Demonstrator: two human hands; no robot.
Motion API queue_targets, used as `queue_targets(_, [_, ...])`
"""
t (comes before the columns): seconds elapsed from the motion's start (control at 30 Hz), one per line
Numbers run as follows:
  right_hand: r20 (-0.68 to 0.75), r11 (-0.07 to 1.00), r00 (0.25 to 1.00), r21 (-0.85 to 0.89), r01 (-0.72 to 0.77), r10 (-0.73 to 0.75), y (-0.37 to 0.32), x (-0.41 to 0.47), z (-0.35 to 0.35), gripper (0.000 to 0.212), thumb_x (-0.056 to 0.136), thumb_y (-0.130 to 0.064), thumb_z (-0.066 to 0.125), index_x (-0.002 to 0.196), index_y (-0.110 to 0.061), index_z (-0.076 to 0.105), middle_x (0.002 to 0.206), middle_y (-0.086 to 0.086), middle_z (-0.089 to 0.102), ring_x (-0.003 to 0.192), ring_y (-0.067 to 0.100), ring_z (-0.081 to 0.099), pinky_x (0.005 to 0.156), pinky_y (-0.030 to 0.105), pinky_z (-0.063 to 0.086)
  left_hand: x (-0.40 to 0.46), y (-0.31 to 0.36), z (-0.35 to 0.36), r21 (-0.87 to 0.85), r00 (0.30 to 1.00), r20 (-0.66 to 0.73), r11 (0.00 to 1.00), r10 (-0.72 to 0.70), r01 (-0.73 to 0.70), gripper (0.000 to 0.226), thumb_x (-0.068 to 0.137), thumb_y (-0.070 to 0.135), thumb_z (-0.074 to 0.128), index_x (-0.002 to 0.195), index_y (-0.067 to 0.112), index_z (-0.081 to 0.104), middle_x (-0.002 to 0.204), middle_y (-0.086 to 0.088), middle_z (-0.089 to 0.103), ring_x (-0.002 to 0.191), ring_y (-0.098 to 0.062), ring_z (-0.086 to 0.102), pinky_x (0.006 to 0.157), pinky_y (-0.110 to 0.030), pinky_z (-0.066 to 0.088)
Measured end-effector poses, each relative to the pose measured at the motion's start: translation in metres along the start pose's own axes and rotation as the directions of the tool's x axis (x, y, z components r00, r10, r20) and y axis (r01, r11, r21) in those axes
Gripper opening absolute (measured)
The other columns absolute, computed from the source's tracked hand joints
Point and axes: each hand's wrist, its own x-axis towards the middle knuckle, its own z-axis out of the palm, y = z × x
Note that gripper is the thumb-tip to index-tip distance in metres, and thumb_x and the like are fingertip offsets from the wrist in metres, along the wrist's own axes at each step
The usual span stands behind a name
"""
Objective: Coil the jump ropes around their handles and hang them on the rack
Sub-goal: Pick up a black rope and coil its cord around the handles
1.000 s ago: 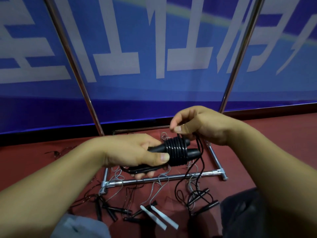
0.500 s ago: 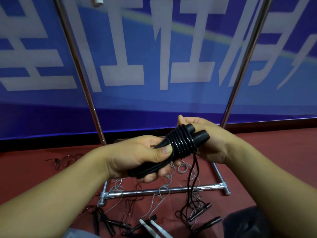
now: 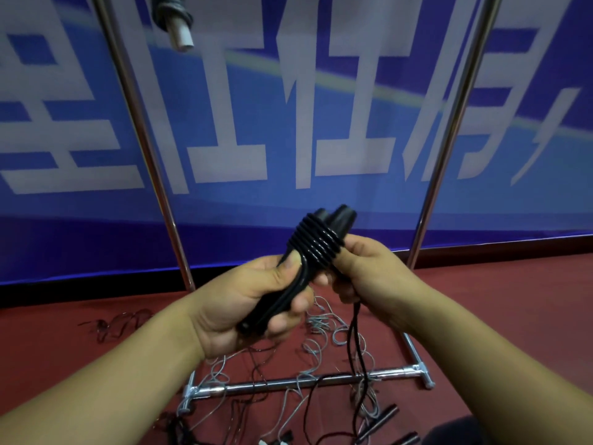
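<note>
A pair of black jump-rope handles [image 3: 308,261] is held side by side between the two hands, tilted up and away toward the blue banner [image 3: 288,123]. The lower ends of the handles are gripped by the left hand [image 3: 253,306], its fingers curled round them and its thumb laid along their upper side. Black rope [image 3: 316,240] is wound in tight turns around the upper part of both handles, just below their tips. The right hand [image 3: 369,271] is closed against the right side of the coil, and the loose black cord [image 3: 356,342] is pinched in it; from that hand the cord hangs down in two strands to the red floor [image 3: 513,316].

Behind the hands, the chrome rack [image 3: 305,382] is seen with its two uprights rising on either side and its base bar lying on the floor. Grey and black ropes [image 3: 321,335] lie tangled around the base bar, with further black handles [image 3: 378,420] near the lower right. At the top left, a coiled rope with a white handle [image 3: 179,30] is seen hanging; its support is out of view.
</note>
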Motion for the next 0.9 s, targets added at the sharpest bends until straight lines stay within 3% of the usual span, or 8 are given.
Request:
queue_targets(0.07, [-0.039, 0.995, 0.995, -0.045, 0.090, -0.092, -0.001, 0.001, 0.001, 0.040, 0.092, -0.043, 0.057, 0.082, -0.005, 0.055, 0.066, 0.015, 0.046, 0.049, 0.016, 0.033, 0.045, 0.023, 0.026, 0.001, 0.001, -0.001, -0.053, 0.998, -0.045, 0.998, 0.035, -0.037, 0.046, 0.067, 0.047, 0.087, 0.095, 0.013, 0.076, 0.067, -0.002, 0.060, 0.042, -0.007, 0.050, 0.041, -0.018, 0.040])
queue_targets(0.13, [-0.051, 0.981, 0.985, -0.109, 0.160, -0.166, -0.003, 0.000, 0.001, 0.038, 0.086, -0.048, 0.060, 0.072, -0.013, 0.054, 0.063, 0.014, 0.046, 0.051, 0.016, 0.034, 0.044, 0.023, 0.027, 0.003, 0.002, -0.002, -0.100, 0.994, -0.088, 0.992, 0.067, -0.076, 0.047, 0.065, 0.045, 0.089, 0.094, 0.011, 0.076, 0.068, -0.003, 0.060, 0.042, -0.008, 0.050, 0.040, -0.019, 0.041])
queue_targets(0.23, [-0.028, 0.954, 0.984, -0.250, 0.165, -0.177, -0.005, -0.001, -0.003, 0.031, 0.087, -0.042, 0.066, 0.074, -0.014, 0.062, 0.057, -0.003, 0.049, 0.051, 0.010, 0.039, 0.047, 0.020, 0.034, 0.004, 0.006, -0.006, -0.154, 0.978, -0.175, 0.978, 0.110, -0.138, 0.047, 0.063, 0.043, 0.091, 0.092, 0.009, 0.076, 0.069, -0.002, 0.058, 0.042, -0.008, 0.048, 0.040, -0.019, 0.041])
queue_targets(0.37, [-0.059, 0.894, 0.987, -0.434, 0.111, -0.151, -0.010, -0.004, -0.012, 0.018, 0.094, -0.032, 0.065, 0.088, -0.018, 0.075, 0.067, -0.009, 0.068, 0.063, 0.000, 0.059, 0.059, 0.014, 0.045, 0.002, 0.013, -0.005, -0.120, 0.920, -0.377, 0.980, 0.105, -0.160, 0.039, 0.084, 0.042, 0.058, 0.093, 0.005, 0.068, 0.066, -0.001, 0.053, 0.039, -0.007, 0.041, 0.037, -0.018, 0.035])
queue_targets(0.43, [-0.079, 0.902, 0.989, -0.424, 0.083, -0.128, -0.012, -0.005, -0.016, 0.019, 0.096, -0.031, 0.062, 0.093, -0.019, 0.076, 0.066, -0.018, 0.070, 0.065, -0.008, 0.062, 0.060, 0.007, 0.043, 0.003, 0.012, -0.004, -0.075, 0.906, -0.412, 0.987, 0.097, -0.140, 0.037, 0.086, 0.038, 0.051, 0.098, 0.004, 0.063, 0.066, -0.001, 0.054, 0.040, -0.007, 0.042, 0.037, -0.017, 0.034])
queue_targets(0.5, [-0.099, 0.927, 0.991, -0.371, 0.045, -0.088, -0.013, -0.004, -0.017, 0.021, 0.098, -0.029, 0.060, 0.094, -0.015, 0.075, 0.051, -0.022, 0.058, 0.050, -0.007, 0.054, 0.054, 0.008, 0.037, 0.005, 0.010, -0.005, -0.034, 0.898, -0.430, 0.992, 0.091, -0.117, 0.038, 0.086, 0.038, 0.052, 0.101, 0.004, 0.061, 0.067, -0.001, 0.055, 0.041, -0.007, 0.043, 0.038, -0.017, 0.034])
queue_targets(0.63, [-0.157, 0.949, 0.987, -0.315, -0.025, -0.026, -0.013, -0.001, -0.019, 0.028, 0.094, -0.036, 0.066, 0.086, -0.010, 0.071, 0.057, -0.007, 0.050, 0.053, 0.012, 0.038, 0.050, 0.027, 0.033, 0.007, 0.011, -0.007, 0.054, 0.878, -0.475, 0.997, 0.067, -0.047, 0.039, 0.085, 0.038, 0.054, 0.102, 0.004, 0.061, 0.067, -0.001, 0.056, 0.043, -0.008, 0.043, 0.040, -0.018, 0.034])
queue_targets(0.9, [-0.144, 0.978, 0.982, -0.148, -0.146, 0.124, -0.022, -0.002, -0.026, 0.025, 0.094, -0.025, 0.063, 0.072, -0.013, 0.065, 0.056, -0.002, 0.039, 0.045, 0.012, 0.028, 0.045, 0.025, 0.022, 0.005, 0.010, -0.012, 0.176, 0.867, -0.494, 0.984, 0.062, 0.029, 0.041, 0.083, 0.038, 0.055, 0.102, 0.002, 0.061, 0.065, -0.003, 0.056, 0.041, -0.009, 0.043, 0.038, -0.018, 0.035])
